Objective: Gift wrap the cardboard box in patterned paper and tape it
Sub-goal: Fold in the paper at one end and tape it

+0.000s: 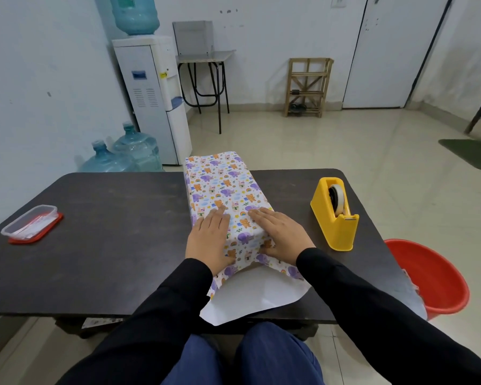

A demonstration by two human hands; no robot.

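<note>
A long box wrapped in patterned paper (pixel 222 187) with purple elephants and orange bears lies lengthwise on the dark table (pixel 109 232). The cardboard itself is hidden under the paper. My left hand (pixel 210 237) presses flat on the near left top corner, thumb down the near end. My right hand (pixel 281 233) lies flat on the near right corner, its thumb pushing paper against the near end. A loose paper flap (pixel 250 298) with its white underside up spreads toward me over the table edge. A yellow tape dispenser (pixel 334 215) stands to the right of the box.
A clear plastic container with a red lid (pixel 31 225) sits at the table's left. A red bucket (pixel 431 276) stands on the floor by the right table corner. Beyond the table are a water dispenser (pixel 153 98), water bottles (pixel 128 154) and a wooden rack (pixel 307 87).
</note>
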